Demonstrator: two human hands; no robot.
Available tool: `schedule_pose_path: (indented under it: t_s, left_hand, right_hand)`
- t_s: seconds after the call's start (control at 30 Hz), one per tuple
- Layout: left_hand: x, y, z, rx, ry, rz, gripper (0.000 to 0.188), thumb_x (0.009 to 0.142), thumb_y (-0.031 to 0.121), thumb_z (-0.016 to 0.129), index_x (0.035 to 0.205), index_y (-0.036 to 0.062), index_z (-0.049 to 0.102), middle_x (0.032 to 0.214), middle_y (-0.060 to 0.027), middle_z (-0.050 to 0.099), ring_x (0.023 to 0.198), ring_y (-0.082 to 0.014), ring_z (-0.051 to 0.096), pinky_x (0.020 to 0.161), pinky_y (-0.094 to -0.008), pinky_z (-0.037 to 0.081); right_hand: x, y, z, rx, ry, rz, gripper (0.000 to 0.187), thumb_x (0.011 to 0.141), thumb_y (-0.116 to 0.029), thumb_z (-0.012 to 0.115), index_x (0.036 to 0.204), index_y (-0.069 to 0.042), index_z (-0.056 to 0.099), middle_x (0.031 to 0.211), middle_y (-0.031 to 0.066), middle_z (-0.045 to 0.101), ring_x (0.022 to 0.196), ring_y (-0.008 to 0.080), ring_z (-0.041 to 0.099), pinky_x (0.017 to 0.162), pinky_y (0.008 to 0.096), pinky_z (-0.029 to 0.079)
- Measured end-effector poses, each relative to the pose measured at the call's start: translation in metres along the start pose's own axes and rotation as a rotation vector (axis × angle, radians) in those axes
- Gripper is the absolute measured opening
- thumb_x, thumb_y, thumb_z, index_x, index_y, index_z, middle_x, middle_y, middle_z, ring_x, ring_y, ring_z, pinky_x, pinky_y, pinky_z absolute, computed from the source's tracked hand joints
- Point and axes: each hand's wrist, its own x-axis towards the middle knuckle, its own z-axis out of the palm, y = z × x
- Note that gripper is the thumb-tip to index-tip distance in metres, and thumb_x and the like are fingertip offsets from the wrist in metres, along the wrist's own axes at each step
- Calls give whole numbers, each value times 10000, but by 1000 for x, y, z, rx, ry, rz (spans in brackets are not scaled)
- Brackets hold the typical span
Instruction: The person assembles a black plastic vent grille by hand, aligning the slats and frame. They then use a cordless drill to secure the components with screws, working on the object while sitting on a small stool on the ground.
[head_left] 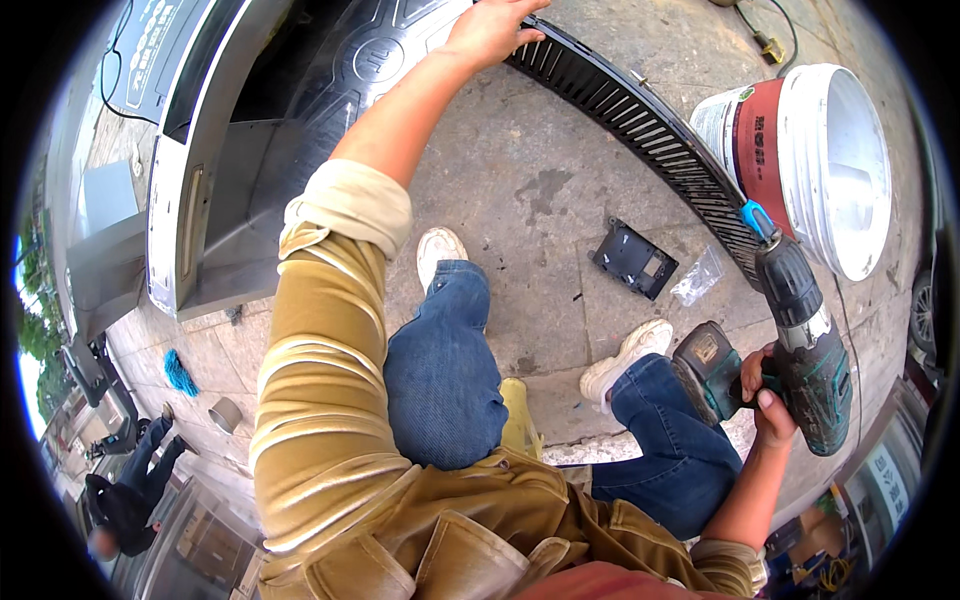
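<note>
My left hand (493, 32) is closed on the far end of a long, curved black slotted grille (640, 125). The grille slants down to the right, in front of a paint bucket. My right hand (770, 400) grips the handle of a teal and black cordless drill (800, 310), its battery toward my right knee. The drill points away from me, its tip near the grille's near end. At that tip sits a bright blue piece (759, 220); whether it touches the grille I cannot tell. The grille's farthest end is partly behind my fingers.
A white bucket (850, 175) with a red band lies tipped on the right. A black plastic housing (635, 260) and a clear plastic bag (697, 277) lie on the pavement. A large metal cabinet (215, 160) stands at left. A person (130, 500) is farther off.
</note>
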Motion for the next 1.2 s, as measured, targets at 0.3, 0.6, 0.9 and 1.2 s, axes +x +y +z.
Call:
schedule_pose_path:
  t_s: [0.3, 0.6, 0.9, 1.2]
  left_hand:
    - [23, -43, 25, 366, -325, 188, 315, 815, 256, 697, 1065, 73, 640, 1018, -123, 659, 988, -309, 629, 813, -429, 509]
    - [-101, 23, 15, 90, -222, 239, 271, 777, 289, 724, 955, 96, 656, 869, -45, 632, 899, -259, 632, 727, -388, 526]
    - [-178, 46, 30, -28, -194, 86, 285, 784, 305, 734, 982, 113, 660, 867, -34, 638, 884, -249, 631, 734, -381, 526]
    - [-194, 49, 29, -2, -247, 51, 297, 840, 282, 679, 1087, 123, 639, 879, -36, 664, 881, -249, 652, 754, -381, 532]
  right_hand:
    - [13, 6, -2, -43, -2, 19, 592, 694, -257, 717, 1178, -14, 476, 687, 38, 453, 584, 139, 447, 552, 249, 361]
    - [15, 16, -13, -114, 47, -25, 592, 696, -261, 695, 1169, 7, 462, 689, 39, 444, 589, 139, 440, 565, 243, 356]
    - [7, 18, 26, -181, 16, 160, 526, 724, -212, 690, 1175, 1, 524, 723, 30, 515, 626, 135, 476, 581, 262, 364]
    - [7, 21, 42, -393, -7, 173, 440, 735, -174, 672, 1121, -3, 549, 727, 33, 514, 643, 133, 474, 584, 272, 359]
